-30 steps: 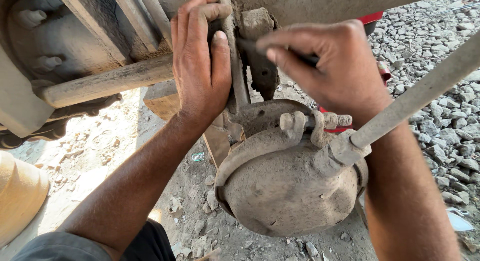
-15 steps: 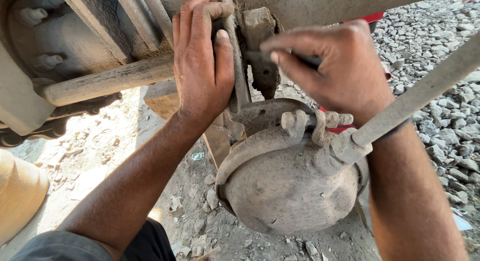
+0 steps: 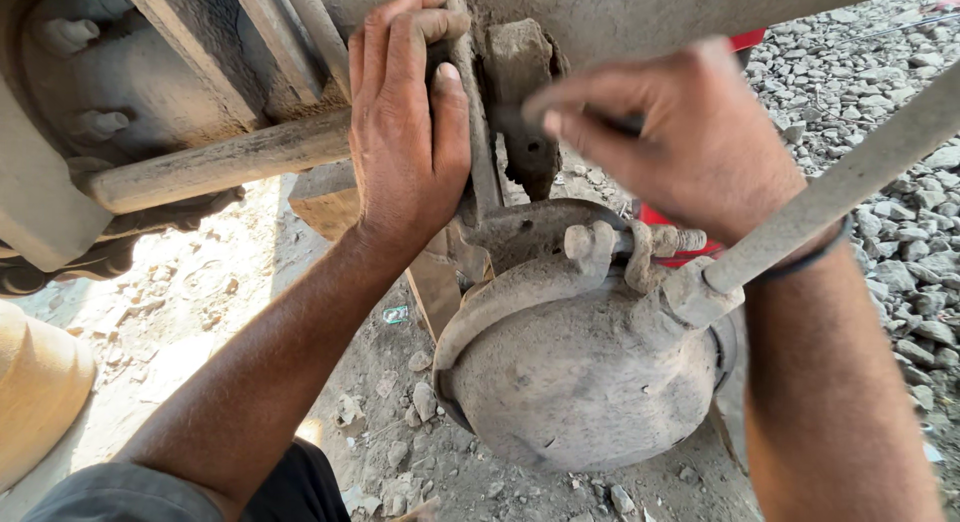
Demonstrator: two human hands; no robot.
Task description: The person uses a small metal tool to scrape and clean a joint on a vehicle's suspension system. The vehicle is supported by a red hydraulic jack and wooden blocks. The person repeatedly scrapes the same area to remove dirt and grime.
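two bare hands work under a dusty vehicle frame (image 3: 640,12) that fills the top of the view from ten to two o'clock. below it, at about five o'clock, hangs the round, dirt-caked brake chamber (image 3: 580,382), with a clamp band and bolt (image 3: 640,244) across its top and a grey rod (image 3: 840,187) running off toward three o'clock. the gravel ground (image 3: 900,92) lies at the right, bare dirt at seven o'clock. the left hand (image 3: 405,132), at twelve o'clock, lies flat with fingers together, pressed against a vertical metal bracket (image 3: 478,132) just above the chamber; it grips nothing that shows. the right hand (image 3: 690,132), at one o'clock, is curled with thumb and fingers pinched on a small dark tool (image 3: 625,125), mostly hidden, pointed at the rusty mount (image 3: 525,102) beside the bracket. a dark band (image 3: 810,262) circles the right wrist. a wooden bar (image 3: 220,167) juts out at ten o'clock.
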